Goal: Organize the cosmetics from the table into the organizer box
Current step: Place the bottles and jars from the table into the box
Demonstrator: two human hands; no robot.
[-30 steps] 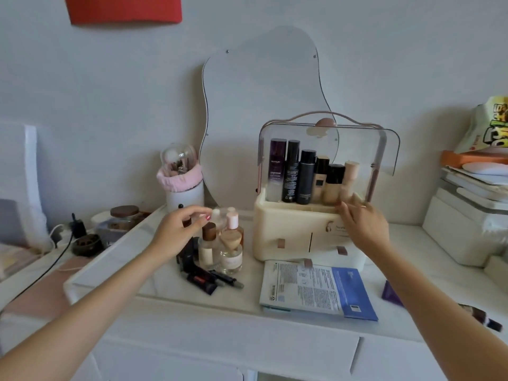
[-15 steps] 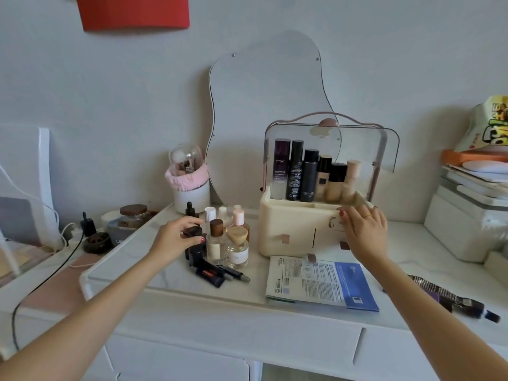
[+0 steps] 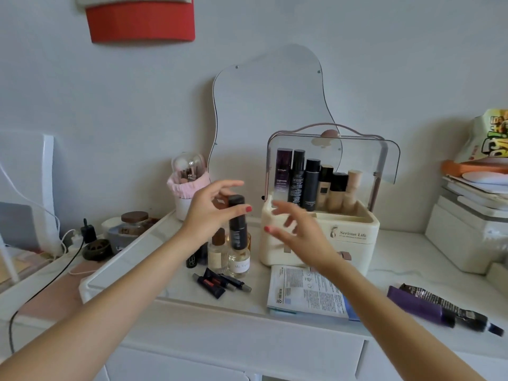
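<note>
Fingers first: the left hand (image 3: 211, 213) has its thumb and fingers pinched round a slim black bottle (image 3: 237, 222), holding it upright above the cluster of little bottles on the surface (image 3: 398, 259). The right hand (image 3: 299, 232) is a bit blurred but looks spread and relaxed, gripping nothing, hovering in front of the cream organizer box (image 3: 319, 237) and reaching toward the left hand — my guess is a hand-over, or it's just getting ready to steady the box.

Progress-wise I'd call it maybe halfway. The box's clear lid (image 3: 357, 158) is flipped up and there's already a back row of six tall bottles (image 3: 313, 185) standing inside, dark ones on the left, beige ones on the right. The front part of the top compartment looks like it has room, though I can't see right down into it.

Still out: a clear perfume bottle (image 3: 238, 261) and a brown-capped one (image 3: 218, 254) just beside it, a dark stick (image 3: 192, 261) behind those, a few small tubes (image 3: 220, 283) lying flat near the front edge, a sheet-mask packet (image 3: 305, 292) in front of the box, and a purple tube (image 3: 428, 306) well off to the right — plenty left.
</note>
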